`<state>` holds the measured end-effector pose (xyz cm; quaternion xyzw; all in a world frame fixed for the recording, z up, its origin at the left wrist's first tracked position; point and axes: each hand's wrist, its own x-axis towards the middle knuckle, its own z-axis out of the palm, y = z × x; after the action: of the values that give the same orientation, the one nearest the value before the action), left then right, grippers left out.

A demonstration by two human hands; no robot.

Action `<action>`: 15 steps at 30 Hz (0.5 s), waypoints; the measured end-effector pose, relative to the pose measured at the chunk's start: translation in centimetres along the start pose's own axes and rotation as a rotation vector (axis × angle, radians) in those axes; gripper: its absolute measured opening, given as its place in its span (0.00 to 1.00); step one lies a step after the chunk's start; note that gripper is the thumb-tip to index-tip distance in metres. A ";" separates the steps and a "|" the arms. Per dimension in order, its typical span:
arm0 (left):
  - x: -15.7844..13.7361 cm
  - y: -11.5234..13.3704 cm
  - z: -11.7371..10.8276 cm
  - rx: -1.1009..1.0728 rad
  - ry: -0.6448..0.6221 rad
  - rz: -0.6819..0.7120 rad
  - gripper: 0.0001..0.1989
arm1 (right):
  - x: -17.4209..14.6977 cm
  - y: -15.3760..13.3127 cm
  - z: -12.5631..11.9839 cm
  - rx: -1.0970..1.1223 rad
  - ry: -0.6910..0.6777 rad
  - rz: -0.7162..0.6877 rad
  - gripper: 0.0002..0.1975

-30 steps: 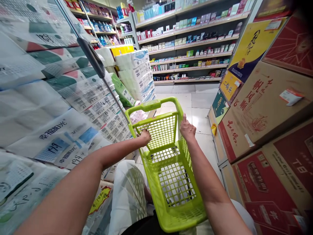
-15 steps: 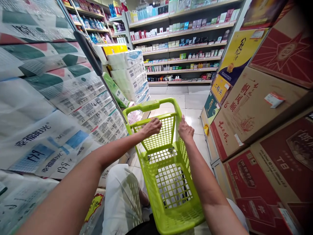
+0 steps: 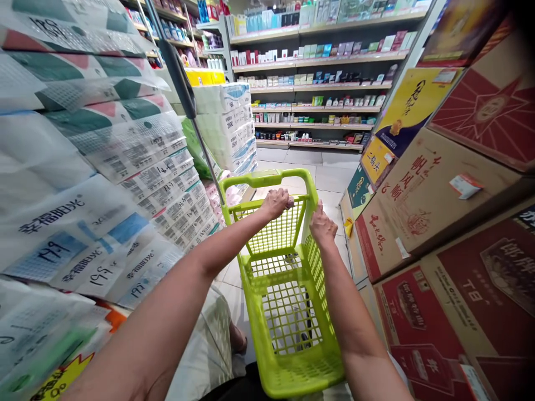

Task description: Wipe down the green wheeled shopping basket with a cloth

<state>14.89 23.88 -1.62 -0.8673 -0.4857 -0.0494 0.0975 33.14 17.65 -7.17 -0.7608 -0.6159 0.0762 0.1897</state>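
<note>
A lime-green plastic shopping cart (image 3: 273, 379), with a mesh floor and a raised frame at its far end, stands directly in front of me. My right hand (image 3: 323, 224) is closed round the cart's right rim, near the foot of the raised frame. My left hand (image 3: 276, 204) is curled closed at the top edge of the mesh panel (image 3: 271, 228). Whether its fingers grip that edge or a small thing is hidden. A metal pull rod with a dark grip (image 3: 178, 75) slants up and left from the frame.
Stacked toilet paper packs (image 3: 137, 145) crowd the left side, with more white packs (image 3: 228, 125) beyond. Printed liquor cartons (image 3: 412, 195) are piled along the right. Shelves (image 3: 309, 86) of small boxes and bottles span the back, past a tiled floor (image 3: 301, 159).
My left hand has moved right and slightly up, to the mesh panel's top edge. The right hand stays on the cart's rim. The view has shifted slightly, and the dark grip stands a little steeper.
</note>
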 end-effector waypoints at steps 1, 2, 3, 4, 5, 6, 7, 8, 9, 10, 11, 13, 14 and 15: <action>-1.0 -1.0 -0.3 0.021 -0.005 -0.005 0.18 | 0.1 0.1 0.0 0.009 -0.005 0.003 0.34; -2.2 -2.1 -0.6 0.047 -0.006 -0.020 0.17 | 0.2 0.1 0.0 0.015 -0.011 0.004 0.34; -3.5 -3.2 -0.8 0.076 -0.007 -0.038 0.17 | 0.3 0.2 0.0 0.018 -0.015 0.004 0.35; -4.9 -4.4 -1.1 0.105 -0.007 -0.053 0.17 | 0.3 0.2 0.1 0.018 -0.016 0.001 0.35; -6.3 -5.5 -1.3 0.131 -0.003 -0.071 0.16 | 0.4 0.2 0.1 0.015 -0.012 -0.004 0.34; -7.6 -6.5 -1.5 0.151 0.002 -0.092 0.16 | 0.4 0.3 0.2 0.009 -0.004 -0.012 0.34; -8.7 -7.4 -1.7 0.161 0.005 -0.107 0.16 | 0.4 0.3 0.2 -0.001 0.008 -0.022 0.33; -9.7 -8.2 -1.9 0.163 0.008 -0.113 0.16 | 0.4 0.4 0.3 -0.014 0.023 -0.031 0.33; -10.6 -8.8 -2.0 0.160 0.009 -0.111 0.16 | 0.4 0.5 0.4 -0.031 0.037 -0.040 0.33; -11.4 -9.2 -2.0 0.153 0.010 -0.099 0.16 | 0.4 0.6 0.5 -0.049 0.047 -0.048 0.33; -12.0 -9.4 -1.9 0.144 0.012 -0.079 0.15 | 0.5 0.7 0.5 -0.067 0.053 -0.056 0.33; -13.3 -9.4 -1.4 0.117 0.054 -0.051 0.14 | 0.8 0.9 0.3 -0.095 0.057 -0.073 0.33; -13.9 -9.2 -1.0 0.094 0.100 -0.051 0.14 | 0.9 0.8 0.1 -0.103 0.067 -0.082 0.32; -14.5 -9.0 -0.5 0.063 0.161 -0.056 0.15 | 0.9 0.7 -0.1 -0.111 0.087 -0.091 0.32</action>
<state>-0.36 16.24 -2.68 -0.8430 -0.5017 -0.1065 0.1621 34.03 18.43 -7.25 -0.7439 -0.6444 0.0002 0.1770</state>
